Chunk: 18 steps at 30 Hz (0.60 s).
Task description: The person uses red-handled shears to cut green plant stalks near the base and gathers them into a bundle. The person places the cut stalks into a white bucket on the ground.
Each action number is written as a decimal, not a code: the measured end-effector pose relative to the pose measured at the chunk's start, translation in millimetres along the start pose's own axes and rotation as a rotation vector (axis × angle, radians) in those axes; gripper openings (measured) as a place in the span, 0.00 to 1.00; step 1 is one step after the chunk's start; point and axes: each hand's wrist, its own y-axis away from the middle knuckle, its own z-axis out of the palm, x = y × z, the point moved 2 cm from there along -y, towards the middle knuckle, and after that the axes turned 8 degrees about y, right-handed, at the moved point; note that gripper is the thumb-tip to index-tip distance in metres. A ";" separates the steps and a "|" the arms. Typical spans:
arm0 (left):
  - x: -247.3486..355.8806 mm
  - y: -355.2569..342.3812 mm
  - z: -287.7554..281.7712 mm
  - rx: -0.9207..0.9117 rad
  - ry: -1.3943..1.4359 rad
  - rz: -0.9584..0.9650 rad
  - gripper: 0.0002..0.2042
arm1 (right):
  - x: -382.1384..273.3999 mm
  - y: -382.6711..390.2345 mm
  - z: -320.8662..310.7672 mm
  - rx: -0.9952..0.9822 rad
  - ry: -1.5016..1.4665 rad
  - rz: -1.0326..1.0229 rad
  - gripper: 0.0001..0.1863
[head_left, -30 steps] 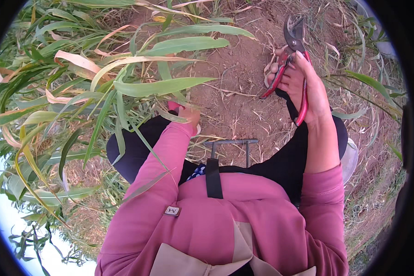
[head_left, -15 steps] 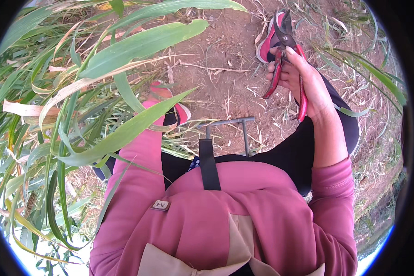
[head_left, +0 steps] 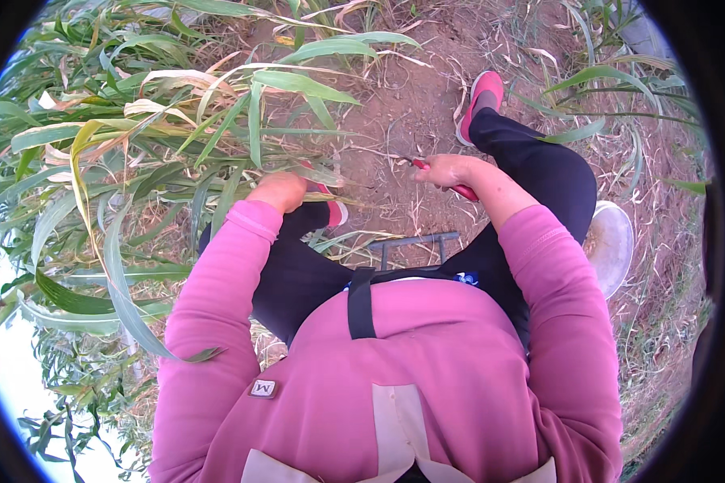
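Note:
My left hand (head_left: 284,191) is closed around a bunch of long-leaved green stalks (head_left: 250,165); the fingertips are partly hidden among the leaves. Some blades are green, others dry and yellowish, and they spread to the left and away from me. In my right hand (head_left: 447,171) are pruning shears with red handles (head_left: 465,192). Their dark blade end points left toward the stalks, at the tip of a thin dry stem (head_left: 368,150). A gap of bare soil separates the two hands.
Dense tall leafy plants (head_left: 80,185) fill the left side. Reddish soil (head_left: 403,105) with dry straw lies ahead. A pink shoe (head_left: 481,101) stands far right, another beside my left hand. A grey metal bar frame (head_left: 415,240) sits between my legs. A whitish round container (head_left: 612,249) stands at right.
The shears have come down and left, from raised beside the right shoe to near the stalks. My left hand, formerly behind leaves, now shows. The whitish container has come into view.

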 end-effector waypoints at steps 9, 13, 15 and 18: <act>-53.2 -31.2 16.1 0.088 0.416 -0.012 0.09 | 10.2 -82.8 102.6 0.268 0.840 0.091 0.20; -46.4 -39.7 5.8 0.062 0.463 0.171 0.07 | 7.9 -123.9 126.2 0.232 0.905 0.072 0.20; -70.7 -51.2 56.0 0.272 0.744 0.221 0.06 | -5.8 -134.5 126.8 0.255 0.960 0.068 0.19; -67.6 -51.8 53.2 0.388 0.542 0.324 0.08 | -2.6 -151.4 133.2 0.194 0.973 -0.001 0.17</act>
